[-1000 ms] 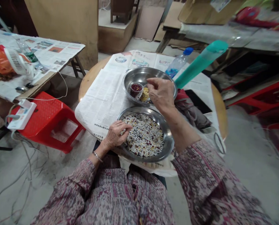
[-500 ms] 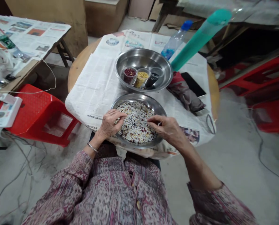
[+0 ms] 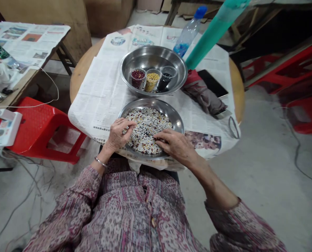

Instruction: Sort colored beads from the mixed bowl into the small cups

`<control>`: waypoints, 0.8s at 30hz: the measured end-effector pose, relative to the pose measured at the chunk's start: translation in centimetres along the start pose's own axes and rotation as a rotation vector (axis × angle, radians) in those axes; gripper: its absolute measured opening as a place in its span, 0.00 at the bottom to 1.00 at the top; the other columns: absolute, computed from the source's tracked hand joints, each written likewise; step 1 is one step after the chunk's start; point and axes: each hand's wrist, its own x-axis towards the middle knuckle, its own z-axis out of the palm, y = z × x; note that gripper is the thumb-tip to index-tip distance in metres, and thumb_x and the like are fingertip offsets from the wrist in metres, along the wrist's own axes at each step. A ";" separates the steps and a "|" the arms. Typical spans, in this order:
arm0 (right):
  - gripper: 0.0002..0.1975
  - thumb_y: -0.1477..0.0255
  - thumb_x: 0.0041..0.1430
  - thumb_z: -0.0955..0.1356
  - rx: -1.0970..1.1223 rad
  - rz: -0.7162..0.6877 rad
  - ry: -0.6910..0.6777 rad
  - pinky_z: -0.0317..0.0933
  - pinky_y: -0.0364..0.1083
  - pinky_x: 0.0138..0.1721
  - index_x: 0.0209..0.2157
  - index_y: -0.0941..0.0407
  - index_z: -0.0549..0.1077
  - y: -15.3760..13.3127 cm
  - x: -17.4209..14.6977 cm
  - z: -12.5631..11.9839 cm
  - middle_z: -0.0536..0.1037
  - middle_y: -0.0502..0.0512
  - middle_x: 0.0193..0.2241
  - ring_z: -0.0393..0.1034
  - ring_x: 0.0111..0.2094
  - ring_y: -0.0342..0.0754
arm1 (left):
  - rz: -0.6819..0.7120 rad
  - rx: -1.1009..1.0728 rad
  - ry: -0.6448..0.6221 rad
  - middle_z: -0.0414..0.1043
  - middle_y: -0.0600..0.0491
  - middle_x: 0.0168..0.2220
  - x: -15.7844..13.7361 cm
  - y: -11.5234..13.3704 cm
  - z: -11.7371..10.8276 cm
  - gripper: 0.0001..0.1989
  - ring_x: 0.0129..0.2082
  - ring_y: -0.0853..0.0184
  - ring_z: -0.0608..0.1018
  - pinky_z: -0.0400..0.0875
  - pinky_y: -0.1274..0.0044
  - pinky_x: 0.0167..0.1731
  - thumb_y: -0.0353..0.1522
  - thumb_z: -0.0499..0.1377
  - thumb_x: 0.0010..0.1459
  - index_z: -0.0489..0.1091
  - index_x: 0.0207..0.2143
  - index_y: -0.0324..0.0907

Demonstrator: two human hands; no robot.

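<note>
A shallow steel plate (image 3: 177, 120) holds white rice-like grains (image 3: 145, 119) mixed with dark red, yellow and black beans. My left hand (image 3: 119, 133) is at the plate's left side, thumb and fingers drawn together over the grains; whatever is in them is too small to make out. Reaching in from the right, my right hand (image 3: 175, 145) has its bent fingertips and thumb down at the grains in a pinch, their contents hidden. Behind the plate, a larger steel basin (image 3: 156, 52) contains a clear cup of red beans (image 3: 137, 78), one of yellow beans (image 3: 152, 79) and one of black beans (image 3: 165, 79).
Newspaper (image 3: 93, 101) covers the round table. A plastic bottle (image 3: 189, 33), green tube (image 3: 213, 35), folded umbrella (image 3: 204, 94) and black phone (image 3: 212, 84) lie or stand beyond and right of the basin. At left are a red stool (image 3: 45, 122) and a power strip (image 3: 7, 127).
My right hand has moved left and down onto the grains from the plate's right side. The left hand stays in its pinch by the left rim. The whole view has shifted slightly.
</note>
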 end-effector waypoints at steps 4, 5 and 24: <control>0.08 0.74 0.62 0.68 -0.051 -0.041 -0.036 0.67 0.48 0.44 0.42 0.54 0.79 -0.4 0.3 -0.1 0.80 0.57 0.39 0.74 0.42 0.51 | 0.022 0.001 0.015 0.79 0.54 0.33 0.1 0.0 0.0 0.06 0.34 0.67 0.78 0.71 0.71 0.41 0.27 0.57 0.64 0.73 0.38 0.42; 0.08 0.74 0.62 0.68 -0.063 -0.048 -0.049 0.67 0.48 0.44 0.41 0.53 0.79 -0.5 0.3 -0.2 0.80 0.56 0.39 0.74 0.41 0.50 | 0.020 0.003 0.013 0.79 0.54 0.33 0.1 0.0 0.0 0.06 0.34 0.67 0.78 0.71 0.71 0.41 0.27 0.56 0.64 0.73 0.38 0.42; 0.08 0.76 0.64 0.65 -0.150 -0.116 -0.051 0.64 0.47 0.41 0.34 0.53 0.77 -0.9 0.4 -0.3 0.79 0.56 0.34 0.73 0.39 0.50 | -0.010 -0.009 -0.006 0.79 0.55 0.33 -0.1 0.0 0.1 0.06 0.34 0.67 0.78 0.72 0.70 0.42 0.28 0.56 0.65 0.73 0.38 0.43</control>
